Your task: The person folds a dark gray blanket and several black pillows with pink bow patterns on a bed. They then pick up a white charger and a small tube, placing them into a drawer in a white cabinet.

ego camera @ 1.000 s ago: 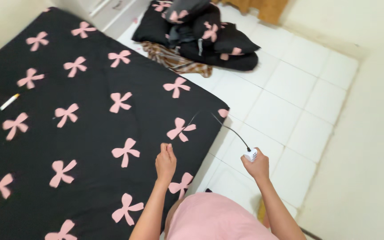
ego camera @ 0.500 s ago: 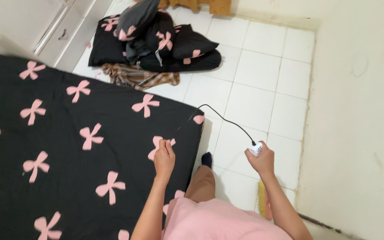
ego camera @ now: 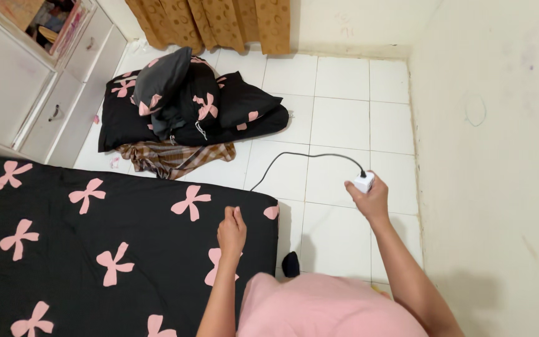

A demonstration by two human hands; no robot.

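Charger plug gripped in right hand | cable trails to mattress corner | left hand pinched closed there, apparently on cable | cable uncoiled

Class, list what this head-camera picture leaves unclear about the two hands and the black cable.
- Left hand: its fingers curl over the bedspread; any pinch on the cable is too small to tell.
- Cable's far end: lost against the bedspread's edge.
- Charger plug: the right hand covers its lower part.
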